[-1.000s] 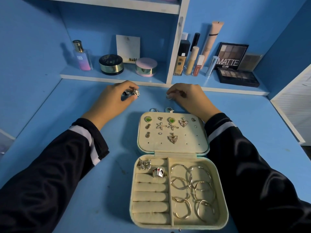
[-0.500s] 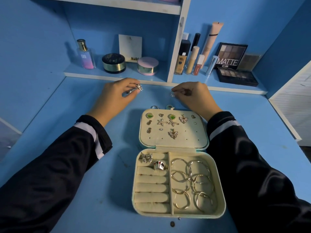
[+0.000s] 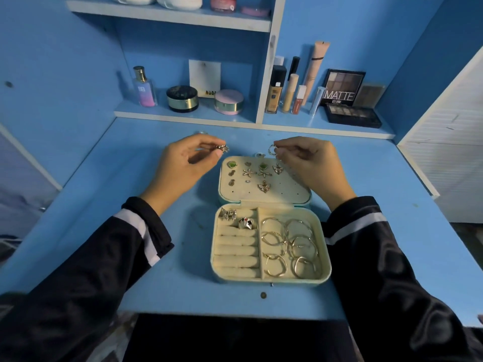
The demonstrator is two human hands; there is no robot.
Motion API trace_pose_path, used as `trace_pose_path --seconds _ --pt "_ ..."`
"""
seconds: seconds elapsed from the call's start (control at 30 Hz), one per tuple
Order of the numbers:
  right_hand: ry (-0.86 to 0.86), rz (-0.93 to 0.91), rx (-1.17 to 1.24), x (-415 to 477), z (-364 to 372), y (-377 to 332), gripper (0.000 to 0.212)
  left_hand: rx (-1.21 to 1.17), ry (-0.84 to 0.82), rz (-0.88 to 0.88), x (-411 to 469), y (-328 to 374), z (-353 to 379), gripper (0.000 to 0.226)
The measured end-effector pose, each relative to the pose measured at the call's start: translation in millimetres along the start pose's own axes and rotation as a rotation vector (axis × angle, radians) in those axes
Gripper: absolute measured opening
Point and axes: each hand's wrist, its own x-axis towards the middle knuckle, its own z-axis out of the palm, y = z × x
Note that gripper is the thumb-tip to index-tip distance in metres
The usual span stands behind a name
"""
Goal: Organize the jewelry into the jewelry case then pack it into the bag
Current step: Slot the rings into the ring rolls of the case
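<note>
Left hand (image 3: 183, 165) pinches ornate ring (image 3: 223, 148), right hand (image 3: 311, 163) twisted ring (image 3: 271, 150), by open jewelry case (image 3: 287, 192)

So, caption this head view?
Left hand pinches ornate silver ring, right hand a silver band, by the open cream jewelry case.

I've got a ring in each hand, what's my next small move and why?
Probably lower the left hand and press its ring into the ring rolls: two rings fill the top rows, the rows below look free.
</note>
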Motion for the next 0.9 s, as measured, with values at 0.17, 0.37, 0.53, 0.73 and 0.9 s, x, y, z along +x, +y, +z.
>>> trace_pose_path --seconds 0.17,0.37,0.53,0.73,0.9 --pt "0.009 -0.04 0.051 -31 -3 -8 0.014 -0.104 -0.013 -0.081 -33 18 -2 0.018" --pt "-0.013 -0.062 0.091 -58 -3 -10 0.016 -0.144 -0.117 -0.104 -79 41 -6 0.021" --pt "-0.023 -0.062 0.107 -69 3 -13 0.017 -0.052 -0.21 -0.1 -106 49 -7 0.025" --pt "-0.061 -0.071 0.097 -79 5 -18 0.016 0.303 -0.24 0.108 -116 52 -8 0.03" --pt "-0.077 -0.083 0.078 -80 5 -17 0.017 0.412 -0.251 0.153 -113 52 -9 0.029"
